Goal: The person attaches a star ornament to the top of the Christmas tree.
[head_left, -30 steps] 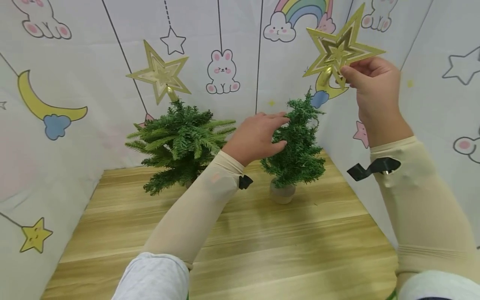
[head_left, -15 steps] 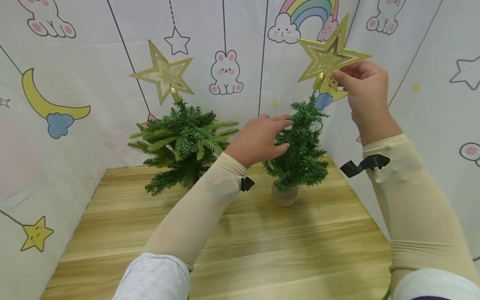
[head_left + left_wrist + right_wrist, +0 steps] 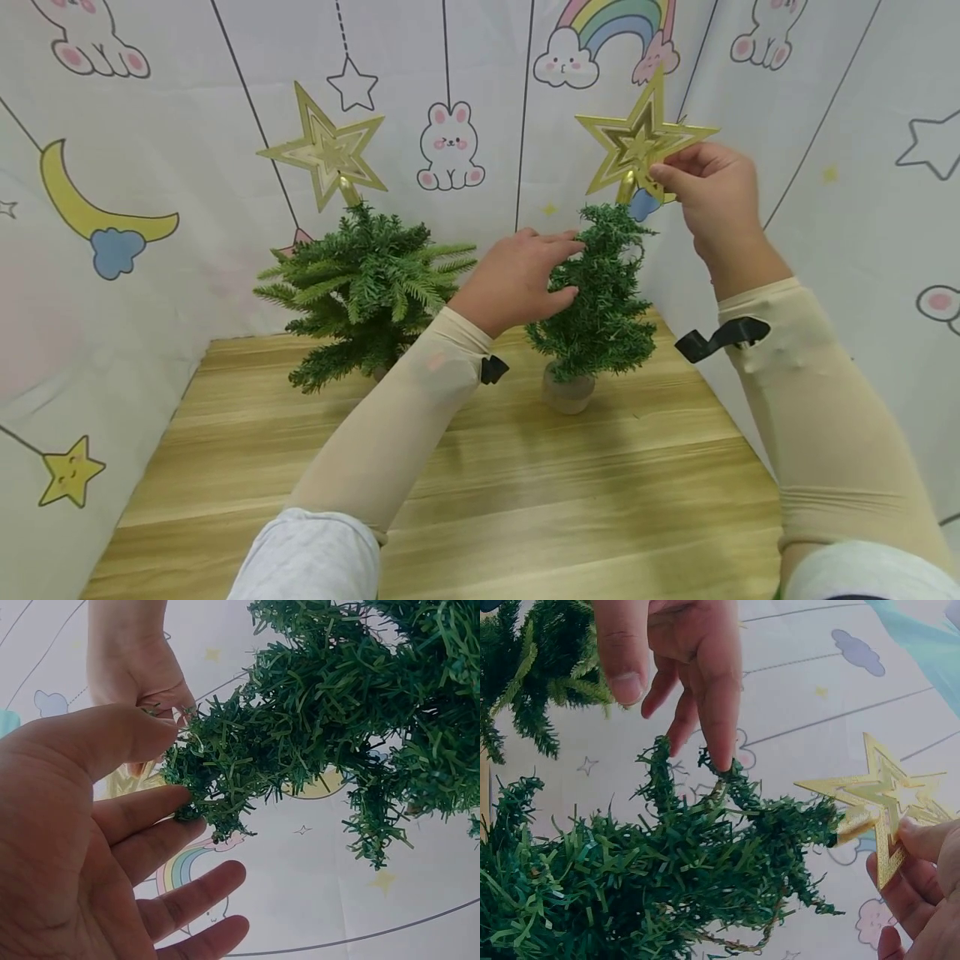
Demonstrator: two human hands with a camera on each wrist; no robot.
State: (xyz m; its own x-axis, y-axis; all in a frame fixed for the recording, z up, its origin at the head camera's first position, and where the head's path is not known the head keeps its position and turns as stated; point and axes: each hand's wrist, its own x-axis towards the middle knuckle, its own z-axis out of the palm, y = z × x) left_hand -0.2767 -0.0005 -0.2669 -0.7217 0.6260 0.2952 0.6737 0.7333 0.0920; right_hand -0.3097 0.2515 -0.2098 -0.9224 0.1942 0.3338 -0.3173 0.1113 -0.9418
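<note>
A gold star tree topper point(image 3: 637, 143) is pinched between thumb and fingers of my right hand point(image 3: 712, 200). Its base meets the tip of the small green artificial Christmas tree point(image 3: 600, 283) on the right; the right wrist view shows the star point(image 3: 885, 799) at that tip. Beside the tree's upper left, my left hand point(image 3: 517, 279) has its fingers extended, with fingertips point(image 3: 721, 754) touching the branches. In the left wrist view, the left hand point(image 3: 90, 817) is spread near the tree top point(image 3: 217, 765), and greenery partly hides the star.
A fuller tree point(image 3: 367, 283) with its own gold star point(image 3: 327, 150) stands on the left, partly behind my left forearm. The right tree's pale round base point(image 3: 567, 392) rests on the wooden table point(image 3: 525, 500). A cartoon-printed wall sheet point(image 3: 487, 50) hangs close behind.
My right hand has brought the star down and to the left, from above the right tree onto its tip. The left hand has stayed nearly in place.
</note>
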